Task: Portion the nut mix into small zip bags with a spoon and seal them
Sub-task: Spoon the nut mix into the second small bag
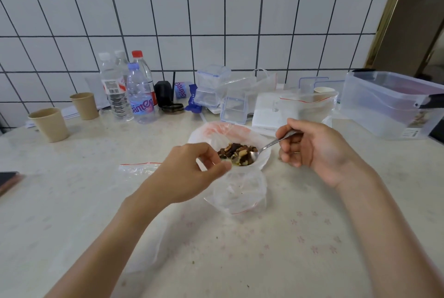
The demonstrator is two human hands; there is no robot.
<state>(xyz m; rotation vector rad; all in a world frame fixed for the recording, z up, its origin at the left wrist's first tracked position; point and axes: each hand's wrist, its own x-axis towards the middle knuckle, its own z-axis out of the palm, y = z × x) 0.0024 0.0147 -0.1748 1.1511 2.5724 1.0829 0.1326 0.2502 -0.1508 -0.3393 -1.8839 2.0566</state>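
Item 1, nut mix [236,151]: dark heap in a clear plastic bag [216,133] spread open on the table [312,237], centre of scene, between my two hands and slightly farther than my L fingertips.

Item 2, spoon [269,145]: metal, bowl resting in the near-right edge of the heap w/ a few nuts in it; handle runs up and right into my R hand.

Item 3, small zip bag [240,194]: clear w/ red strip, just nearer than the heap, mouth toward the nuts; a few crumbs inside (contents otherwise hard to tell).

Item 4, my left hand [192,168]: comes in from near-left, forearm angled up toward centre, back of hand up, fingers curled, thumb and fingers pinching the zip bag's rim at its far-left edge, touching the side of the heap's bag.

Item 5, my right hand [312,148]: right of the heap, palm turned toward me, fingers curled round the spoon handle, wrist bent, forearm from near-right.

Item 6, spare zip bag [139,168]: flat, left of my L hand.

Far side: water bottles [134,91], two paper cups [51,124], clear lidded containers [394,105], tiled wall [216,21].
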